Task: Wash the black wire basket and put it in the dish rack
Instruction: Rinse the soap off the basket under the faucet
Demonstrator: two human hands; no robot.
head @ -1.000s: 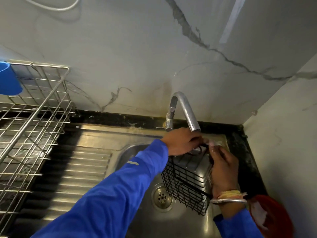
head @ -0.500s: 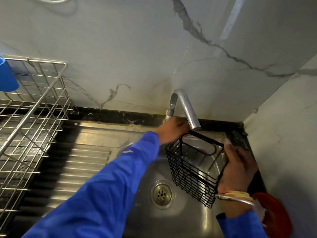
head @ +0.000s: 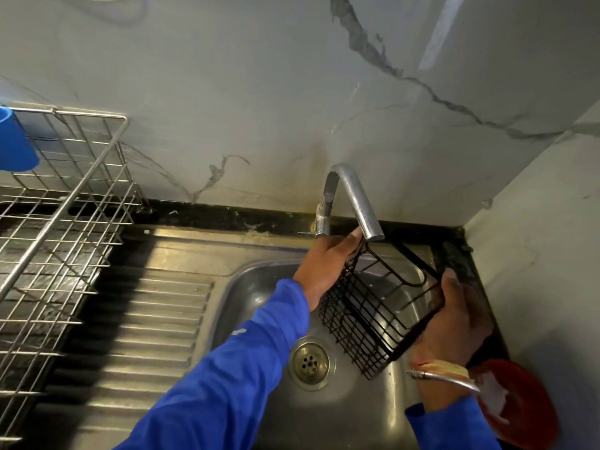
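The black wire basket (head: 370,315) hangs tilted over the steel sink bowl (head: 259,287), its open side turned up toward the tap spout (head: 360,203). My left hand (head: 328,264) grips its upper left rim just below the spout's mouth. My right hand (head: 454,316) holds the basket's right side, a bangle and threads on the wrist. No water runs from the spout. The steel wire dish rack (head: 61,222) stands at the far left on the counter.
A blue cup (head: 13,141) hangs at the rack's top left corner. The ridged drainboard (head: 143,319) lies between rack and bowl. A drain (head: 310,362) sits in the bowl's floor. A red round dish (head: 519,404) lies at the lower right by the wall.
The basket has been lifted and turned from hanging low with its side up to an open-side-up tilt under the spout. My left hand shifted to its left rim, my right hand to its right side.
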